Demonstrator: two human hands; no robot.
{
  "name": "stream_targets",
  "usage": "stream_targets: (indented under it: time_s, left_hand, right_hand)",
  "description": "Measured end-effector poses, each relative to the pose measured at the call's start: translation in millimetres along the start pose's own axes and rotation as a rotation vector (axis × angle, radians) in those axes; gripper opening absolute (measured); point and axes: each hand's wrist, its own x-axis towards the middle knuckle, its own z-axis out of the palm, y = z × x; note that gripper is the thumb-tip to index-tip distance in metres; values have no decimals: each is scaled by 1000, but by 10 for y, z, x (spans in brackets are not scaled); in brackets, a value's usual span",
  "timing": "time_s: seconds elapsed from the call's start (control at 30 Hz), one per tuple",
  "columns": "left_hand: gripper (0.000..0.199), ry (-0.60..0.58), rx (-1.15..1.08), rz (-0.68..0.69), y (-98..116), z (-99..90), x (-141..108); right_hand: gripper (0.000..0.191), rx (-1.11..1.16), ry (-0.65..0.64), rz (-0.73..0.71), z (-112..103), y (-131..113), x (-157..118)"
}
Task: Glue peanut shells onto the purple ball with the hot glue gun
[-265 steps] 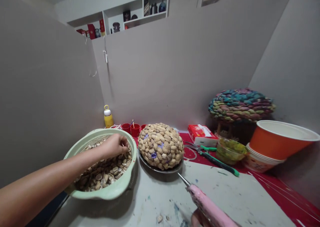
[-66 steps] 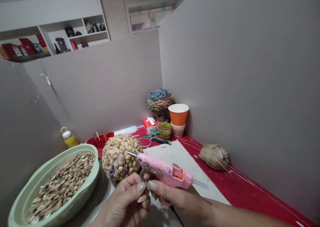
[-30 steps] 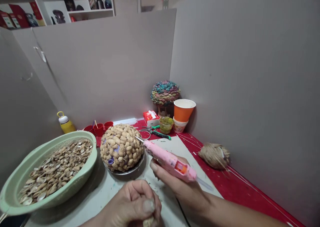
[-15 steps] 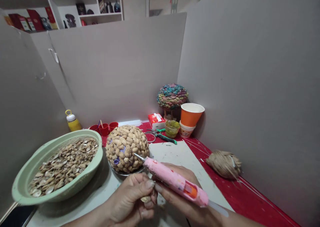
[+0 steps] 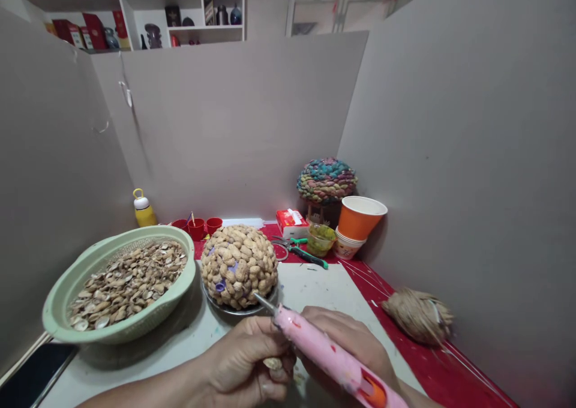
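Note:
A pink hot glue gun point(image 5: 326, 351) with an orange part is in my right hand point(image 5: 360, 336), its metal nozzle pointing up and left. Closed fingers of my left hand point(image 5: 243, 360) pinch a peanut shell point(image 5: 272, 363) just below the nozzle. The fingertips of both hands are close together, and the gun partly hides them. Beyond them a ball covered in peanut shells point(image 5: 240, 261) rests in a shallow metal bowl point(image 5: 238, 311). Purple patches show between some shells on its left side. The nozzle tip overlaps the ball's lower right in view; contact I cannot tell.
On the left stands a green basket point(image 5: 49, 312) of peanut shells beside a phone point(image 5: 36, 369). Behind are a yellow bottle point(image 5: 144, 213), red cups point(image 5: 197, 228), pliers point(image 5: 310, 257), a tissue pack point(image 5: 292, 223) and paper cups point(image 5: 360, 219). Twine point(image 5: 418, 315) lies right; grey partitions surround the table.
The view has shifted, so the table things appear farther right. The glue gun now sits lower and nearer, its nozzle over my left fingers. Both hands keep their holds.

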Motion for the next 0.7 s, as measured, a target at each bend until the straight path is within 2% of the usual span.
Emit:
stream_targets:
  time_s: [0.13,0.2,0.37,0.53,0.7]
  left_hand:
    - [41,17,19,-5,-18,13,-20]
    - [44,31,34,-6,-29,12,-20]
    - [43,39,33,-12,-55,24,-8]
    - [46,-17,19,-27,-56,47,1]
    - [37,-88,-16,-82,-85,-6,16]
  right_hand:
    - [26,-68,-45,-204,-47,-85,46]
    - [22,-139,-28,-239,-48,-111,51]
    - [24,-187,-48,-243,-42,-154,58]
    - [30,-286,-17,-246,-11,-211,93]
    - [30,-275,1,-201,6,-190,47]
